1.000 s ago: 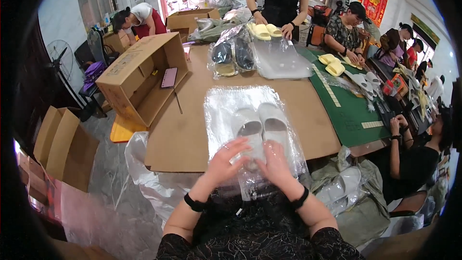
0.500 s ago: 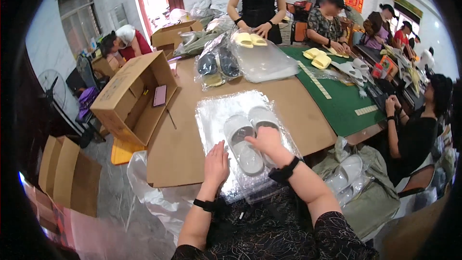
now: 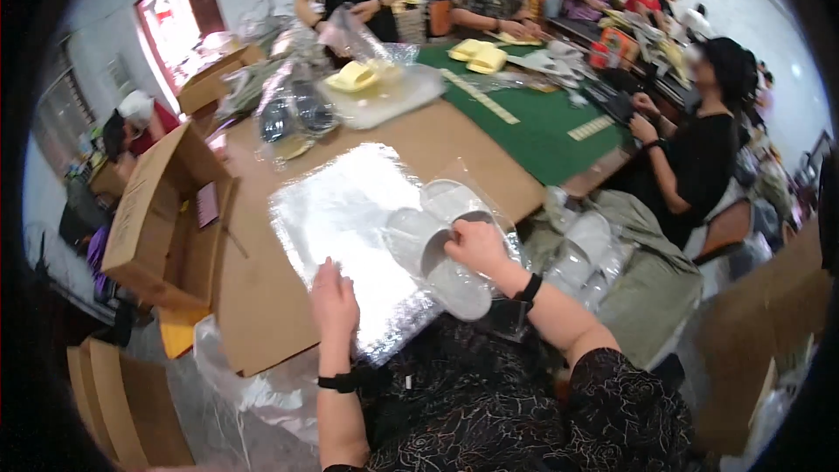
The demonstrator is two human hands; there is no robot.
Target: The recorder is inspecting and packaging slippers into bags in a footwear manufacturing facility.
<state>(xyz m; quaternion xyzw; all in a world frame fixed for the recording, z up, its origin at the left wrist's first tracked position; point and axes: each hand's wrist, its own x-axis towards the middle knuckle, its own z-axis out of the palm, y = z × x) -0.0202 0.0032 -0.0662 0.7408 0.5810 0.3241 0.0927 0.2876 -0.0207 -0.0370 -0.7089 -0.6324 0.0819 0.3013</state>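
Observation:
A pair of light grey slippers (image 3: 461, 287) in a transparent plastic bag is in my right hand (image 3: 482, 249), whose fingers are curled over the inner edges of the slippers. The pair lies tilted over the right side of a stack of shiny transparent plastic bags (image 3: 345, 201) at the table's near edge. My left hand (image 3: 335, 304) is beside the stack's left edge with its fingers stretched out and nothing in it.
An open cardboard box (image 3: 131, 236) stands on its side at the left. Bagged grey slippers (image 3: 584, 249) lie on an olive sack (image 3: 651, 297) at right. Yellow slippers (image 3: 479, 54) rest on the green mat (image 3: 524, 135). Co-workers sit and stand around the far and right sides.
My right hand has taken hold of the bagged slippers and shifted them rightward across the stack. My left hand stays near the stack's left edge. The view has turned right.

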